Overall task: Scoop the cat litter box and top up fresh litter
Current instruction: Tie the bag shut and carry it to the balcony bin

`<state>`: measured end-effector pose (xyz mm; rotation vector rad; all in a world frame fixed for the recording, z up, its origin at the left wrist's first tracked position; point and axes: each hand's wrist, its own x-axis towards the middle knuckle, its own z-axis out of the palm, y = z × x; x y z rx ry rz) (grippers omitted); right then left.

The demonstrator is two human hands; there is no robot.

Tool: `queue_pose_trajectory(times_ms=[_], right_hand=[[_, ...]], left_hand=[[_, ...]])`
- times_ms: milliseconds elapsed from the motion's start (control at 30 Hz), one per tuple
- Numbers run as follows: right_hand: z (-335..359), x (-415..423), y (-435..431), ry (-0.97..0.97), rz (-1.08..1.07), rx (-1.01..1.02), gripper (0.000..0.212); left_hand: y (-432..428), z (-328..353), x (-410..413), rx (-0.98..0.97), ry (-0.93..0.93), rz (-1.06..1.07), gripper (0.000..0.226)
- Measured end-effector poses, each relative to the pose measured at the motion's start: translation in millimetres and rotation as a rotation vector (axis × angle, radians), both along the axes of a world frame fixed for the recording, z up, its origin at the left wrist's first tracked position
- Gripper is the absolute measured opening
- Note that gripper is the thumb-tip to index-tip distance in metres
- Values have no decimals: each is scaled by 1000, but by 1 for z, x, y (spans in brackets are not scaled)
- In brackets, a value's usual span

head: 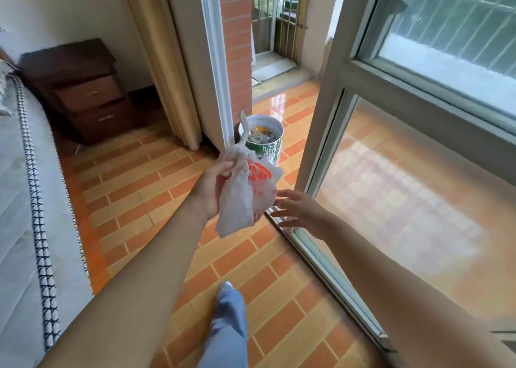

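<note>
Left hand (216,185) pinches tied white bag (243,194) at knot, held away from body; we judge it holds scooped waste. Right hand (297,210) open, fingers spread, empty, beside bag. Full bin (262,141) ahead by doorway, likely drop point.

Domestic interior: a bedroom opening onto a balcony. A dark wooden nightstand (81,88) with drawers stands against the wall beside a bed (19,200) covered in a pale, patterned-edge spread. A beige curtain (164,60) hangs next to the white frame of a sliding glass door (405,158). Brick-pattern orange floor tiles (134,200) run from the room out to the balcony, where a waste bin (265,141) full of rubbish, a brick-faced pillar (237,46) and metal window bars (282,13) are visible.
</note>
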<state>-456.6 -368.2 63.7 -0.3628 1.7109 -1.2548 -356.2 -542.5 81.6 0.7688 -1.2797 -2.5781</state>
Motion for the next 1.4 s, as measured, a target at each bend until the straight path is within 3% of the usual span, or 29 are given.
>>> queue_pose_trajectory(times_ms=[133, 233, 533, 767, 1000, 1300, 1400], right_hand=[[-10, -43, -55, 3, 3, 5, 34], [-11, -76, -102, -14, -22, 8, 29], [-3, -158, -222, -21, -86, 4, 25], [-7, -216, -277, -24, -109, -1, 23], [-27, -295, -328, -36, -93, 11, 23], [-41, -408, -380, -68, -152, 49, 27], [-46, -437, -388, -79, -172, 67, 21]], left_hand=[[-56, -8, -45, 19, 19, 5, 31], [-106, -10, -82, 25, -3, 1, 18], [-231, -7, -189, 72, -41, -76, 19], [-291, -18, -254, 66, -55, -119, 17], [-344, -27, -333, 50, -68, -182, 30], [-385, -34, -454, 29, -166, -178, 15], [-395, -44, -482, 47, -172, -201, 28]])
